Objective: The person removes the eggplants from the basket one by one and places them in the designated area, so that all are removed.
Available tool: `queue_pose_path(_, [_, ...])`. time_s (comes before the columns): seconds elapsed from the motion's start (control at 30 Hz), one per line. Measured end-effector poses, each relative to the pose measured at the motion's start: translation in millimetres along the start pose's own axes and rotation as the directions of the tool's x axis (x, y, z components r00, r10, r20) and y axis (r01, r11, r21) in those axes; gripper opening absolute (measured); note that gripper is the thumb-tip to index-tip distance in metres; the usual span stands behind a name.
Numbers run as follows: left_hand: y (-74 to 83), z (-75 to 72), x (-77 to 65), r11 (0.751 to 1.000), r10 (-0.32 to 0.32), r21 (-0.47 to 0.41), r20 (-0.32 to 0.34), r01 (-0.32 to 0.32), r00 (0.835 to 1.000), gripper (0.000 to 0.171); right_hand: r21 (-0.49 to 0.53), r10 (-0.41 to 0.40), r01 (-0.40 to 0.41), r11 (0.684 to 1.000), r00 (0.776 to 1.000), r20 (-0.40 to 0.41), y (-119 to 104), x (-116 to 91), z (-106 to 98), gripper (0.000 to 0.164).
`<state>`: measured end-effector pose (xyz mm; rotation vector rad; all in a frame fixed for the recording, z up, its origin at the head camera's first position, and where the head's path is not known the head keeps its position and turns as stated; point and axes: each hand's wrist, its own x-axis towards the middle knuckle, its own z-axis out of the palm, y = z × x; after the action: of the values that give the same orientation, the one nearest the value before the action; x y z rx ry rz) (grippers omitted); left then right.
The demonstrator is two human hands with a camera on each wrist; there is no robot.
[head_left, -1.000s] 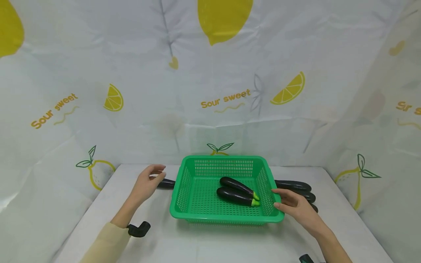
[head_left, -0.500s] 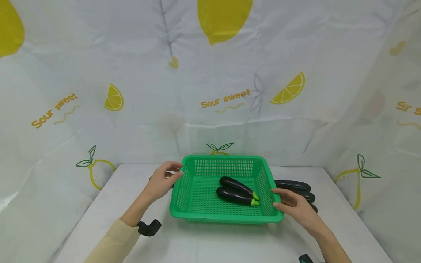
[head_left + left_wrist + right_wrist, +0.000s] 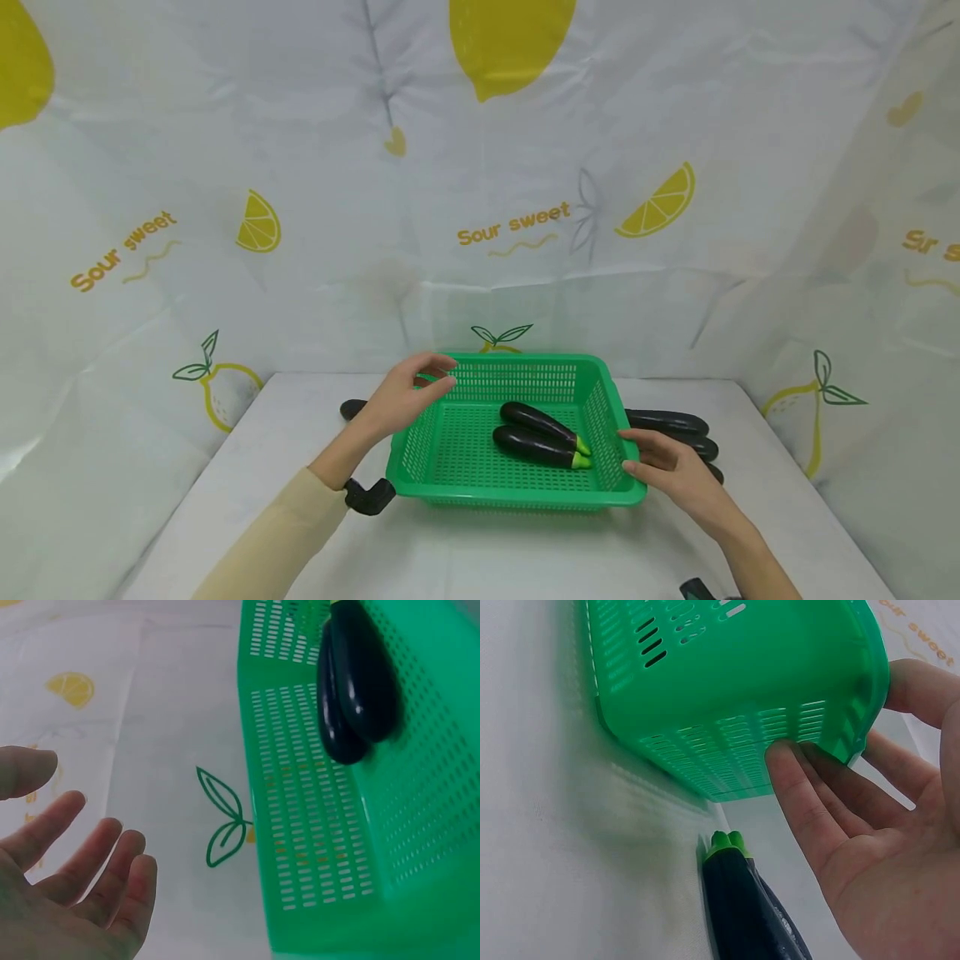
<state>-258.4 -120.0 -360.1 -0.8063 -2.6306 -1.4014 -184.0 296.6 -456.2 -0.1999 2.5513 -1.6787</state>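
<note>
A green plastic basket (image 3: pixel 517 498) stands on the table with two dark eggplants (image 3: pixel 534 447) lying in it, green stem ends to the right. My left hand (image 3: pixel 408 396) hovers over the basket's left rim, fingers apart and loosely bent, nothing held. In the left wrist view that hand (image 3: pixel 82 885) is seen palm side, with the basket beside it. At the right rim, my right hand (image 3: pixel 671 471) holds the basket between thumb and fingers; in the right wrist view some fingers (image 3: pixel 806 802) lie along the outer wall.
Left of the basket, one eggplant (image 3: pixel 352 408) shows its end from behind the left arm. Several eggplants (image 3: pixel 667 422) lie to the right, partly behind the right hand. A lemon-printed white sheet (image 3: pixel 337 208) rises behind the white table (image 3: pixel 480 554).
My left hand has moved right, from above the left eggplant to over the basket's left rim, uncovering that eggplant's end. My right hand and the basket have stayed in place.
</note>
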Motion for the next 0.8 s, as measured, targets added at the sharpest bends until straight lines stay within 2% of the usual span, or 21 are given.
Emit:
queue_pose_path(0.27, [7.2, 11.2, 26.2, 0.999, 0.007, -0.046, 0.059, -0.005, 0.998, 0.038, 0.017, -0.002, 0.002, 1.0, 1.0, 0.007, 0, 0, 0, 0.058])
queue_pose_path(0.43, [6.0, 19.1, 41.3, 0.998, -0.008, -0.06, 0.101, 0.014, 0.995, 0.042, 0.025, -0.003, 0.003, 1.0, 1.0, 0.012, -2, 0, 0, 0.059])
queue_pose_path(0.6, [1.1, 27.7, 55.2, 0.996, 0.003, -0.093, 0.14, 0.01, 0.99, 0.042, 0.031, -0.004, 0.003, 1.0, 1.0, 0.013, -2, 0, 0, 0.058])
queue_pose_path(0.8, [-13.6, 41.3, 69.4, 0.994, 0.024, -0.106, 0.167, -0.006, 0.986, 0.04, 0.033, -0.011, 0.01, 0.999, 1.0, 0.015, -2, 0, 0, 0.057])
